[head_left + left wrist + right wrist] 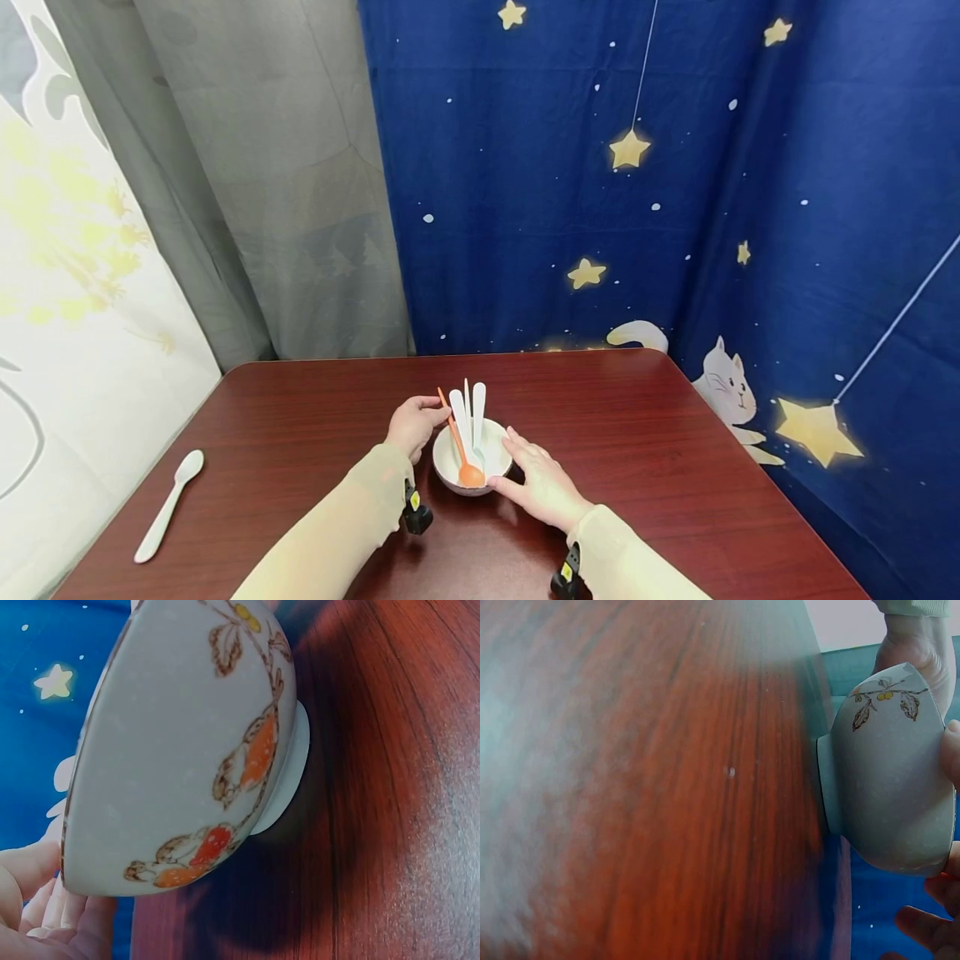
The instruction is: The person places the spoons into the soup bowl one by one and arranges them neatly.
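A bowl with painted fruit and leaves on its outside stands on the table. In it lean an orange spoon, bowl end low against the near rim, and several pale utensils with handles up. At the bowl's left rim my left hand pinches the orange spoon's handle between thumb and finger; the wrist view hides this contact. My right hand rests at the right side, thumb and forefinger touching the rim while the other fingers spread loosely, as the right wrist view shows.
A white spoon lies alone at the left of the dark red table. Behind the table hang a grey curtain and a blue star-patterned curtain. A small black wrist camera sits under the left sleeve.
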`<state>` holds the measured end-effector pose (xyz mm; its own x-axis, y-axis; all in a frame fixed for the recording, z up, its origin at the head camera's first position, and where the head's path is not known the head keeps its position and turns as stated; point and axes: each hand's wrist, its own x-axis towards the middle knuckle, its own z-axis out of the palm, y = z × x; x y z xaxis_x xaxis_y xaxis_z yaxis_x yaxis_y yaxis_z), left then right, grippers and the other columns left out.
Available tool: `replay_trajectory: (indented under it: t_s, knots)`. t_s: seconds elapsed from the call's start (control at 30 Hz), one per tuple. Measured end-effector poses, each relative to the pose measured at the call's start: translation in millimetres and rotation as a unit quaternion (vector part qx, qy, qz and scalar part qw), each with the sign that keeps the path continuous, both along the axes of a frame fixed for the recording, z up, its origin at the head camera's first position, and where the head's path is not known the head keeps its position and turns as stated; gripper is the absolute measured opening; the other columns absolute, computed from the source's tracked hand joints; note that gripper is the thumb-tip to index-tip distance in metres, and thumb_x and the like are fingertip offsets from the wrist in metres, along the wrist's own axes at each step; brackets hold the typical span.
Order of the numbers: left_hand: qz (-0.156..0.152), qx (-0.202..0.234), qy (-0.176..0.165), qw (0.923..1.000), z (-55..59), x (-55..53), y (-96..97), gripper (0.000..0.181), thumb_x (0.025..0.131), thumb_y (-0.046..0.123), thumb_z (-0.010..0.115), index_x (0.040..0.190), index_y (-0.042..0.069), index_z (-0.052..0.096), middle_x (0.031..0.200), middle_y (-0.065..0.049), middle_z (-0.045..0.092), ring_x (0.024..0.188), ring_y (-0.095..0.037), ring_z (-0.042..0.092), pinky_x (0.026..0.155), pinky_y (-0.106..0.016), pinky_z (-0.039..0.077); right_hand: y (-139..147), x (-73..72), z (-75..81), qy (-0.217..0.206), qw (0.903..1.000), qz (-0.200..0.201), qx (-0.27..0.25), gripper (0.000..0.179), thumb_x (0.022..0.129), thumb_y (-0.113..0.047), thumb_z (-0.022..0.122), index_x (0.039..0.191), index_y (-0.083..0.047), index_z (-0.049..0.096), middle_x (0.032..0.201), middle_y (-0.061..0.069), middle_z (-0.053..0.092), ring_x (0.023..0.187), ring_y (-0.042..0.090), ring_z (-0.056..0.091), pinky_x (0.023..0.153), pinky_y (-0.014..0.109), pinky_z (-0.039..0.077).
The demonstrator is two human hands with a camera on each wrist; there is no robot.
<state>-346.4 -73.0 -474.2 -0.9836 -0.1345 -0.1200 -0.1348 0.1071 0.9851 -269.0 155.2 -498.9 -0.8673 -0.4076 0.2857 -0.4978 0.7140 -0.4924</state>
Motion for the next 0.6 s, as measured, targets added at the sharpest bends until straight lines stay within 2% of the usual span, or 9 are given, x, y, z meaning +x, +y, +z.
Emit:
replay_trajectory:
  t_s: [0.2, 0.37, 0.6]
  knots:
    - [0.009, 0.017, 0.005, 0.9998, -1.0, 1.2, -6.8, 0.037, 0.093, 0.014, 0.064, 0.125, -0.001, 0.056, 0.108, -0.019, 0.064, 0.081, -0.021, 0.066, 0.073, -0.035, 0.056, 0, 0.6, 1.0, -0.003, 1.0, -0.004, 0.0, 0.076, 0.089, -0.055, 0.059, 0.142, -0.003, 0.045, 0.152, 0.011, 0.034, 0.136, 0.037, 0.035, 0.106, 0.053, 0.033]
    - [0.017, 0.022, 0.007, 0.9996, 0.3, 4.5, -16.9, 0.039, 0.093, 0.015, 0.064, 0.127, -0.001, 0.054, 0.114, -0.022, 0.063, 0.086, -0.028, 0.066, 0.075, -0.039, 0.055, 0, 1.5, 1.2, -0.002, 1.0, -0.006, 0.0, 0.077, 0.088, -0.056, 0.059, 0.142, -0.003, 0.045, 0.152, 0.01, 0.034, 0.136, 0.037, 0.035, 0.106, 0.053, 0.033]
    - [0.025, 0.02, 0.016, 0.9994, 6.2, 13.4, -37.1, 0.038, 0.092, 0.016, 0.065, 0.126, 0.001, 0.055, 0.1, -0.011, 0.067, 0.085, -0.027, 0.066, 0.074, -0.039, 0.056, 1, 1.8, 1.1, -0.001, 1.0, -0.003, -0.002, 0.076, 0.088, -0.056, 0.059, 0.142, -0.003, 0.046, 0.152, 0.011, 0.035, 0.136, 0.037, 0.035, 0.106, 0.054, 0.034]
